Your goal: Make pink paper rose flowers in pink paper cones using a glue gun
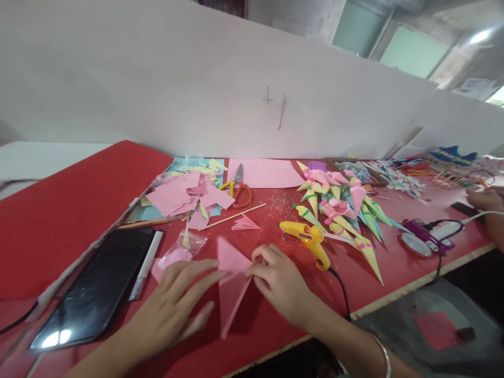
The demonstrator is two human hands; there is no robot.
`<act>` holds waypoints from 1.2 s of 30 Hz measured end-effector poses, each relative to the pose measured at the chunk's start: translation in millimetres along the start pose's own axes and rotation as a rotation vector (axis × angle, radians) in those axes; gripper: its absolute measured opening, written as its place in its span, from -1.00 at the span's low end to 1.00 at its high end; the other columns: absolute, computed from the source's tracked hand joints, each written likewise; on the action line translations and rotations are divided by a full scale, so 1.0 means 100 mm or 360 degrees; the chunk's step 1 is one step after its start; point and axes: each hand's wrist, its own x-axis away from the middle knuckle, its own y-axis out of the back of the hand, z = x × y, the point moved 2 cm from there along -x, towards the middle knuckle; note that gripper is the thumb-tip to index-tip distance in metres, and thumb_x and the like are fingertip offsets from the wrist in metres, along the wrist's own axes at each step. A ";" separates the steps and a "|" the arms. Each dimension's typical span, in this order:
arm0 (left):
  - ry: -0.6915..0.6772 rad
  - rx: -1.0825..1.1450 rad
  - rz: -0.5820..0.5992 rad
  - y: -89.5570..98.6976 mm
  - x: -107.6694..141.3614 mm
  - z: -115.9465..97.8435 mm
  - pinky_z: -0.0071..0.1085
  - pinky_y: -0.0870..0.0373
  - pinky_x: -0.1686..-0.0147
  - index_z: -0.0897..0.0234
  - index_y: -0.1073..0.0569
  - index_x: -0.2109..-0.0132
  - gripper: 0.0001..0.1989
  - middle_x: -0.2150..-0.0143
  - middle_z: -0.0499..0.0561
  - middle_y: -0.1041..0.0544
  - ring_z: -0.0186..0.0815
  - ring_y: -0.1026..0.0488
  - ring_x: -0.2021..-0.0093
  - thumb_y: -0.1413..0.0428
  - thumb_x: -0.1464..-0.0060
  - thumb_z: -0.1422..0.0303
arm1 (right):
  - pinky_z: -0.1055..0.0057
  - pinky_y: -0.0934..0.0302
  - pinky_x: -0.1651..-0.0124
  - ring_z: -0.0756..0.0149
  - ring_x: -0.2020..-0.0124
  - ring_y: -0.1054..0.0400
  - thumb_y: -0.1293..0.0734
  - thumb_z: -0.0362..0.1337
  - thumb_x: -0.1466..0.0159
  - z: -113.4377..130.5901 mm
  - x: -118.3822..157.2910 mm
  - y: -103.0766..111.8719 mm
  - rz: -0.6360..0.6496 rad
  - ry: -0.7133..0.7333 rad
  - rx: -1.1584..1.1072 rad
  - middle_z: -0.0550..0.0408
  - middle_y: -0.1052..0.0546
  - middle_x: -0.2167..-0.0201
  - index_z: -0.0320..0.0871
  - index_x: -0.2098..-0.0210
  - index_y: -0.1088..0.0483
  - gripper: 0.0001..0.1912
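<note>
A folded sheet of pink paper (232, 286) lies between my hands on the red tabletop, its pointed ends toward and away from me. My left hand (183, 296) has its fingers spread, with the fingertips touching the paper's left edge. On the other side my right hand (277, 281) pinches the paper's right corner between thumb and fingers. Just beyond the sheet sits a small folded pink piece (245, 223) beside a thin wooden stick (236, 216). A yellow glue gun (309, 239) rests to the right of my right hand.
At left lie a black phone (100, 283) and a white marker (146, 265). Farther back are pink paper scraps (185, 194), scissors (240, 191) and a pile of paper cones (334, 197). Another person's hand (488, 202) shows at far right, near a purple device (427, 233).
</note>
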 end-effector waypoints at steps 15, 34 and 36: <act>0.0414 0.0268 0.0837 -0.37 -0.39 -0.32 -0.23 -0.42 0.18 0.33 -0.40 0.01 -0.64 0.19 0.11 -0.51 -0.17 -0.46 0.19 0.02 -0.03 0.56 | 0.54 -0.13 0.46 0.39 0.53 -0.34 -0.17 -0.39 -0.19 -0.24 0.09 -0.02 -0.0198 -0.0535 -0.0603 0.16 -0.48 0.57 -0.18 0.45 -0.40 -0.80; 0.0230 -0.0228 0.1110 -0.40 -0.53 -0.50 -0.26 -0.44 0.30 0.45 -0.36 -0.11 -0.59 -0.08 0.23 -0.43 -0.11 -0.44 0.14 0.04 -0.09 0.57 | 0.39 -0.04 0.26 0.31 0.41 -0.45 -0.15 -0.51 -0.22 -0.17 0.19 -0.16 -0.0114 -0.0433 0.0097 0.11 -0.60 0.42 -0.14 0.34 -0.40 -0.76; 0.0206 -0.0251 0.1098 -0.40 -0.54 -0.51 -0.28 -0.43 0.35 0.44 -0.38 -0.10 -0.59 -0.08 0.23 -0.43 -0.12 -0.45 0.16 0.02 -0.08 0.57 | 0.38 -0.03 0.26 0.30 0.41 -0.44 -0.15 -0.52 -0.21 -0.17 0.19 -0.17 -0.0121 -0.0442 0.0104 0.10 -0.60 0.42 -0.15 0.35 -0.40 -0.76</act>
